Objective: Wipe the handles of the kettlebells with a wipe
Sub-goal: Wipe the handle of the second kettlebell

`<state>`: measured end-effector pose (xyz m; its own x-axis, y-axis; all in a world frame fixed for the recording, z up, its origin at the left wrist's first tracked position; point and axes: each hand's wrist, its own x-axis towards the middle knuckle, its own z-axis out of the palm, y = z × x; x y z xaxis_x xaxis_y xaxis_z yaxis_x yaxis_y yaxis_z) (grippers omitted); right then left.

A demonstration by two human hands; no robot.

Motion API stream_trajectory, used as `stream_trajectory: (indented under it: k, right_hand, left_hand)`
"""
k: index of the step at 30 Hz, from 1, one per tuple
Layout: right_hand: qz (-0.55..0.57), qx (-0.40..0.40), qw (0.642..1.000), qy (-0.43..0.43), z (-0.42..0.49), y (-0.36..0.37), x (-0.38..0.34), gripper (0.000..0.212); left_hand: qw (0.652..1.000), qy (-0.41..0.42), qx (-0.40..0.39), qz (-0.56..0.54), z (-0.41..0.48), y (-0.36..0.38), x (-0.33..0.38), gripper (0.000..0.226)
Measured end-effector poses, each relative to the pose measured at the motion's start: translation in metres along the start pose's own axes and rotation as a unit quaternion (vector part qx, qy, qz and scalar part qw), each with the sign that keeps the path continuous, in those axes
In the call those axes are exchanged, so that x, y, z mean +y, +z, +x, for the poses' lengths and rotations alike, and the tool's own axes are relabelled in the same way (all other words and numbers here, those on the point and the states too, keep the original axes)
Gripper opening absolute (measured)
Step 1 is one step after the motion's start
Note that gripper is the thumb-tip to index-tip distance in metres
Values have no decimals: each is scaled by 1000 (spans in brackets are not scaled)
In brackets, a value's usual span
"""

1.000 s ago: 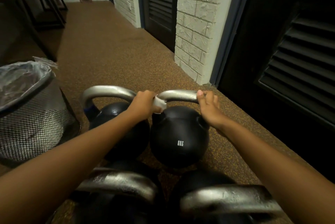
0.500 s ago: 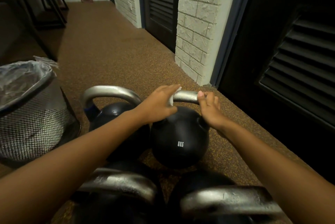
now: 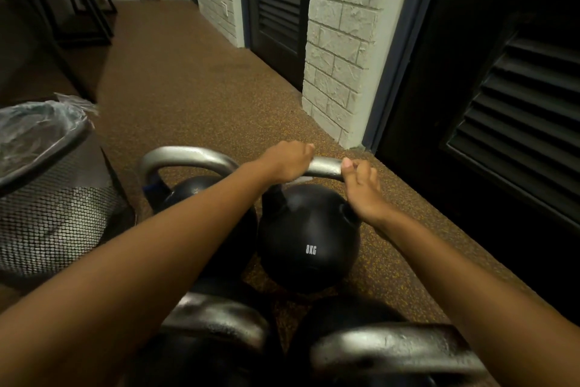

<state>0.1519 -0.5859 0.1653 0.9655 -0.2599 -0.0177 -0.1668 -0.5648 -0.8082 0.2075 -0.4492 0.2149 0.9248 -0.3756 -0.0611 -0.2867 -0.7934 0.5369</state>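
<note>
Your left grip (image 3: 290,160) is closed round the handle (image 3: 328,167) of the 8 kg kettlebell (image 3: 309,239), with the wipe (image 3: 300,180) trapped between palm and steel. Only a pale edge of it shows beneath your fingers. Wrapped like that, the wipe reaches the top and the underside of the bar together.

Your right grip (image 3: 361,189) holds the same handle at its right-hand bend, thumb on top and fingers curled over the corner. I judge it is there to steady the bell so it cannot rock under the rubbing. A short bare stretch of bar lies between your two grips, and that is probably what this handle has left to be wiped.

The bell stands upright on the speckled floor (image 3: 188,88), close against a second kettlebell (image 3: 188,158) on its left, whose handle is free. The near-left kettlebell (image 3: 216,317) and the near-right kettlebell (image 3: 392,352) sit just below your forearms. Being bunched together, each handle looks reachable without your shifting. The mesh bin (image 3: 56,214) with its plastic liner stands to the left, handy for the spent wipe.
</note>
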Motion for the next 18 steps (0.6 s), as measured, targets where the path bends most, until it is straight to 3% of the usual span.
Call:
stream_trajectory:
  k: [3,8,11,15,18]
  right_hand:
    - [-3,10,1000,-4,-1,0,-1,45]
    - [-8,10,1000,-6,0,0,-1,45]
    - [-1,1,1000,-7,0,0,0,45]
    - [-1,-2,1000,-8,0,0,1,45]
    - [-9,3,1000,-11,0,0,1,45]
  left_hand:
    - [999,43,22,-25,-7,5,-11,41]
    - [990,-50,-47,-126,3,-8,-32,47]
    - [990,-65,-85,-89,4,-12,-12,71]
    - [994,-43,-93,-32,7,-9,4,84]
    - [992,-34,-71,-100,10,-6,-7,85]
